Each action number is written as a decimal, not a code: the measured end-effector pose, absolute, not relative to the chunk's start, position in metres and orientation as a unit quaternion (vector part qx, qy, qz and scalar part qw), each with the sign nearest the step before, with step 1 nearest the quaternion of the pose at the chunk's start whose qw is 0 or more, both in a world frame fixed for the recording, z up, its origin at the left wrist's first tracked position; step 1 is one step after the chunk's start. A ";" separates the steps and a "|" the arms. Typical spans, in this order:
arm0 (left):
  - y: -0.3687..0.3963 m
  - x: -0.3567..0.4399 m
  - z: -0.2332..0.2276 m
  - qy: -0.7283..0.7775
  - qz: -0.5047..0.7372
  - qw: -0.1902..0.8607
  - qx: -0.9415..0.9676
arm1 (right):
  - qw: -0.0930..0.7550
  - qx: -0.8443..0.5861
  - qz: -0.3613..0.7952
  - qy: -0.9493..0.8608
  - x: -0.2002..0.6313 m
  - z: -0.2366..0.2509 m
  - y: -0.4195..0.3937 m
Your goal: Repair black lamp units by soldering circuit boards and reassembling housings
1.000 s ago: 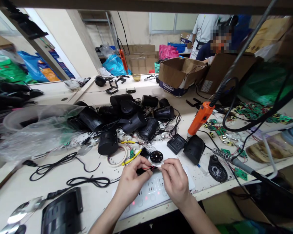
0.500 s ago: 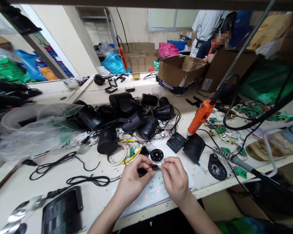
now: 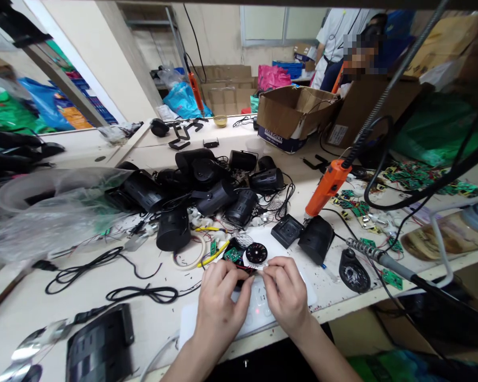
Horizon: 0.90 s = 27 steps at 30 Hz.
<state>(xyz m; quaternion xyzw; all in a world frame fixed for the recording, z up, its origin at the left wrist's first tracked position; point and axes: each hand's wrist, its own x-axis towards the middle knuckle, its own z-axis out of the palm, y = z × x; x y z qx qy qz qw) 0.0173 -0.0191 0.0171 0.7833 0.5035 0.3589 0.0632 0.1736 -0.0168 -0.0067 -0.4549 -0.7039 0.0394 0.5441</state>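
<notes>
My left hand is closed, fingers curled over the near side of a black housing, whose opening shows a green circuit board. What its fingertips grip is hidden. My right hand pinches the end of thin wires, pale and red, that stretch between both hands. Just beyond the fingertips sits a round black disc with small marks around its face, on a white piece. A clear faceted lens lies behind it. Under my hands is a white power strip with a red light glowing.
An orange electric screwdriver hangs at right above a black housing. A soldering iron lies near the right edge. Black lamp housings pile up behind. Cables lie at left. A person is beyond the cardboard box.
My left hand has turned over, its back now facing up, and its fingers have shifted toward the housing. The green board has come into view. My right hand stays nearly still.
</notes>
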 end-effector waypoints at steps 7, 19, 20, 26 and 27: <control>-0.023 0.024 0.021 0.482 0.382 0.092 0.783 | 0.543 -0.453 0.043 -0.706 0.173 -0.010 -0.019; -0.023 0.021 0.022 0.521 0.407 0.156 0.734 | 0.547 -0.463 0.032 -0.697 0.176 -0.009 -0.019; -0.022 0.021 0.022 0.526 0.408 0.166 0.728 | 0.547 -0.463 0.031 -0.697 0.177 -0.009 -0.019; -0.017 0.020 0.018 0.547 0.393 0.187 0.715 | 0.544 -0.463 0.024 -0.700 0.176 -0.012 -0.019; -0.017 0.020 0.018 0.547 0.391 0.191 0.714 | 0.543 -0.463 0.023 -0.700 0.176 -0.012 -0.019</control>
